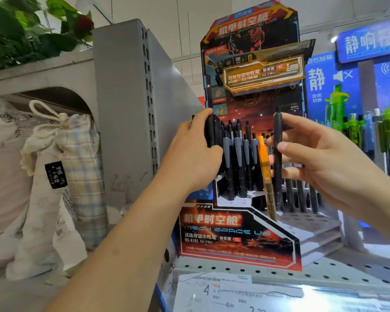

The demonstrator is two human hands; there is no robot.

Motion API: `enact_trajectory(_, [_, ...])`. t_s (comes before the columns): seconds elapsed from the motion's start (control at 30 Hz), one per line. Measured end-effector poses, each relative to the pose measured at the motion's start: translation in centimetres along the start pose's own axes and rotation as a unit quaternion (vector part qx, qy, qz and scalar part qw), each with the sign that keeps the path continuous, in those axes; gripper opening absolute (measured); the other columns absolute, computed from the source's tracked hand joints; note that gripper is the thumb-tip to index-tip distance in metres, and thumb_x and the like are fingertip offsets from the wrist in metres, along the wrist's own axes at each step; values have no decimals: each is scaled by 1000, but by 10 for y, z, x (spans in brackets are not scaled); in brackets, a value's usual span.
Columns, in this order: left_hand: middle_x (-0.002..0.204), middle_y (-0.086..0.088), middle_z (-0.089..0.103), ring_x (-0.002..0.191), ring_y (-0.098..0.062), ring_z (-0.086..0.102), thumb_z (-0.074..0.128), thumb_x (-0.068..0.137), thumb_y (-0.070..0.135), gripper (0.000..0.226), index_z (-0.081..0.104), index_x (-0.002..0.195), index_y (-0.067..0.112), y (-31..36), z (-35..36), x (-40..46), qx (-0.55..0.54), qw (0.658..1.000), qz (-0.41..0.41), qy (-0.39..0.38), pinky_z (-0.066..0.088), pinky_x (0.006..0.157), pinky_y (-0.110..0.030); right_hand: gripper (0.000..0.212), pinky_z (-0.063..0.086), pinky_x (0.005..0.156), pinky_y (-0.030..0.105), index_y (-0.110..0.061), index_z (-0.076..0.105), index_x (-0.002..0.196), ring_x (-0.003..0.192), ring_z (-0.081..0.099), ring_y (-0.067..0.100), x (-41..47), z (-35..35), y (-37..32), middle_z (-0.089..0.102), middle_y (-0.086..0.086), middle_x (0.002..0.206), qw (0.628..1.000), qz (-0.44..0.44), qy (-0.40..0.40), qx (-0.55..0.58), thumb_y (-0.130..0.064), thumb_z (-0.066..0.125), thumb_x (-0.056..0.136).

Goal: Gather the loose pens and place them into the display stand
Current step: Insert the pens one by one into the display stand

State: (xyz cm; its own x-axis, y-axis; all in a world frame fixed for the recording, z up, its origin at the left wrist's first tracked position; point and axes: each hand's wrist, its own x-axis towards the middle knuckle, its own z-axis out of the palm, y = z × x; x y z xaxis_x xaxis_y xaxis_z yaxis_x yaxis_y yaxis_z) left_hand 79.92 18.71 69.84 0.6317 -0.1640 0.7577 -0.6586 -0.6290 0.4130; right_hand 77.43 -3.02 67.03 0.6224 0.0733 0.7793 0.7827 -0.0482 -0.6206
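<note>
- My left hand grips a bundle of black pens at frame centre, ready for slotting.
- My right hand pinches one black pen upright above the display stand, lining it up with a hole.

Display stand on perforated shelf

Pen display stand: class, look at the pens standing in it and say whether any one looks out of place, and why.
Yes. One translucent orange pen with a gold lower barrel stands among the black pens with grey clips in the printed cardboard display stand. It is the only orange one and leans sideways, while its neighbours stand roughly upright.
</note>
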Motion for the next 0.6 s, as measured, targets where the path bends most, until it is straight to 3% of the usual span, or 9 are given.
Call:
enact_trajectory(0.03, [144,2,43,101,-10,58,53,93,14,73,22,151,47,1,-3,0,-22,1000,-9,-6,48,78,-23,49,54,54,17,-39,65,123,72,75,10,0,-1,0,72,-12,82,1000,-6,3,-4,2,57,98])
enact_trajectory(0.1, [116,12,56,70,5,63,52,93,7,74,27,150,48,3,-8,-1,-75,997,-27,-10,49,57,-13,65,57,56,19,-43,55,139,79,77,16,0,-6,-1,75,-6,93,1000,-23,1,-10,4,63,94])
enact_trajectory(0.17, [94,28,46,48,18,51,51,93,0,78,27,150,48,4,-12,-2,-138,990,-40,5,38,39,-4,82,61,64,26,-54,52,138,88,78,25,1,-9,-8,76,-3,103,999,-44,-1,-28,-2,77,79])
enact_trajectory(0.2, [98,29,46,54,23,51,50,94,-2,81,24,151,49,4,-13,-3,-180,983,-44,12,35,38,-2,89,62,68,30,-57,53,136,91,77,27,1,-9,-14,75,-2,105,998,-54,-2,-34,-5,83,70])
enact_trajectory(0.27, [134,17,50,102,16,54,48,94,-2,83,20,152,50,2,-13,-5,-257,965,-46,33,41,49,-1,93,63,70,33,-57,55,133,90,77,30,2,-12,-24,75,-2,104,996,-80,11,-33,-6,85,62])
enact_trajectory(0.33, [154,10,38,134,-7,44,47,95,2,78,21,153,47,0,-16,-6,-298,952,-54,40,50,85,-15,85,63,71,35,-54,57,132,87,78,30,3,-12,-35,76,-2,101,994,-106,30,-16,-10,79,64])
enact_trajectory(0.4, [151,15,42,131,-2,44,47,98,10,65,28,154,39,0,-17,-7,-302,951,-57,22,40,104,-27,79,63,72,38,-52,56,132,85,78,30,6,-12,-43,75,-2,99,991,-125,51,0,-15,76,64])
enact_trajectory(0.5, [139,22,49,103,13,51,48,100,19,56,37,150,39,3,-18,-7,-252,967,-39,5,42,86,-17,76,63,70,35,-50,55,131,85,77,30,13,-3,-57,73,-2,98,988,-141,65,9,-16,75,66])
enact_trajectory(0.6, [154,18,32,127,9,43,48,100,17,61,28,154,38,5,-16,-1,-151,988,-8,2,28,100,-19,79,60,67,27,-42,51,136,89,76,28,24,9,-68,70,1,101,987,-143,75,-4,-9,76,70])
